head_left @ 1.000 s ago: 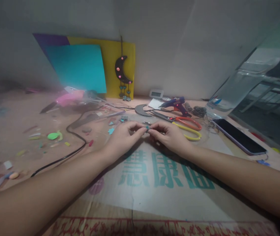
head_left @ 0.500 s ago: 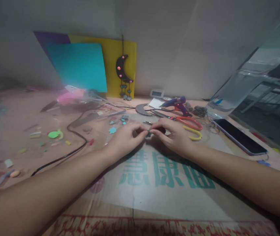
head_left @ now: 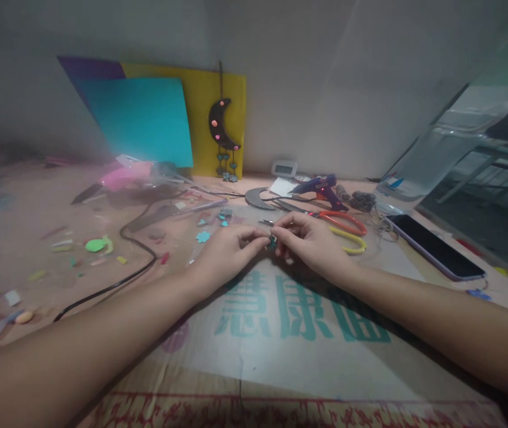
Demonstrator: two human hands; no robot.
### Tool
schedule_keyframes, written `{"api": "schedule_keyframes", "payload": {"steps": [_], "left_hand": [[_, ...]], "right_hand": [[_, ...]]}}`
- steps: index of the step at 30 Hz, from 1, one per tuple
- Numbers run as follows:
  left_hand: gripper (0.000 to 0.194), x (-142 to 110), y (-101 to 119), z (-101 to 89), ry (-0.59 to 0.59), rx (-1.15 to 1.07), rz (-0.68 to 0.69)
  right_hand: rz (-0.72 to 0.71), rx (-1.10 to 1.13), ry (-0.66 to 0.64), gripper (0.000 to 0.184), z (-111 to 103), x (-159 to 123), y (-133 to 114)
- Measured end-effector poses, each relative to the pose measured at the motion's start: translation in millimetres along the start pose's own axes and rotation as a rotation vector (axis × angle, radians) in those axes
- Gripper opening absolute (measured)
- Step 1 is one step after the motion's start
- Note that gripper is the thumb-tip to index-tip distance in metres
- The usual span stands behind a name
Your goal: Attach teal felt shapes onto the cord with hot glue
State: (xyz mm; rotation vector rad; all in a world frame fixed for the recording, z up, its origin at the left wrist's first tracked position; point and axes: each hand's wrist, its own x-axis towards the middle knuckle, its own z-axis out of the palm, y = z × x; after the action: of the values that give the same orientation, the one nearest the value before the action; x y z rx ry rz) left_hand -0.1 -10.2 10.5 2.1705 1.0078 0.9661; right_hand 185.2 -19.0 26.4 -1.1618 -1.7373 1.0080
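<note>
Between the fingertips of both hands is a small dark-teal piece point(head_left: 272, 242), mostly covered, so its exact shape does not show. My left hand point(head_left: 231, 252) pinches it from the left with thumb and index finger. From the other side the thumb and index finger of my right hand point(head_left: 310, 244) close on it, with the other fingers curled below. Both hands are just above a pale sheet printed with teal characters point(head_left: 254, 306). A light-teal flower cutout point(head_left: 203, 237) lies left of my left hand, and several small teal pieces point(head_left: 224, 217) are behind it.
Right of my hands lie orange-handled pliers point(head_left: 343, 222), a yellow handle point(head_left: 350, 241) and a phone point(head_left: 435, 246). Behind stand a glue gun point(head_left: 319, 189), a grey crescent point(head_left: 259, 198) and a decorated moon hanging point(head_left: 222, 126). A black cable point(head_left: 111, 288) and scraps are at left.
The fingers of my right hand have shifted around the teal piece, and its lower fingers now show beneath. My left hand keeps its pinch almost unmoved.
</note>
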Motion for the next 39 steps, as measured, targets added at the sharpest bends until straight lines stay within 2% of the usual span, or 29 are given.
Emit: {"api": "schedule_keyframes", "payload": {"steps": [19, 32, 39], "left_hand": [[0.027, -0.8, -3.6, -0.3, -0.024, -0.082, 0.011], [0.020, -1.1, 2.1, 1.6, 0.035, 0.026, 0.006], [0.022, 0.2, 0.7, 0.9, 0.038, -0.015, -0.017]], "right_hand": [[-0.022, 0.016, 0.019, 0.027, -2.2, -0.7, 1.4], [-0.062, -0.019, 0.010, 0.019, 0.0, -2.0, 0.3], [-0.117, -0.095, 0.024, 0.017, -0.7, -3.6, -0.7]]}}
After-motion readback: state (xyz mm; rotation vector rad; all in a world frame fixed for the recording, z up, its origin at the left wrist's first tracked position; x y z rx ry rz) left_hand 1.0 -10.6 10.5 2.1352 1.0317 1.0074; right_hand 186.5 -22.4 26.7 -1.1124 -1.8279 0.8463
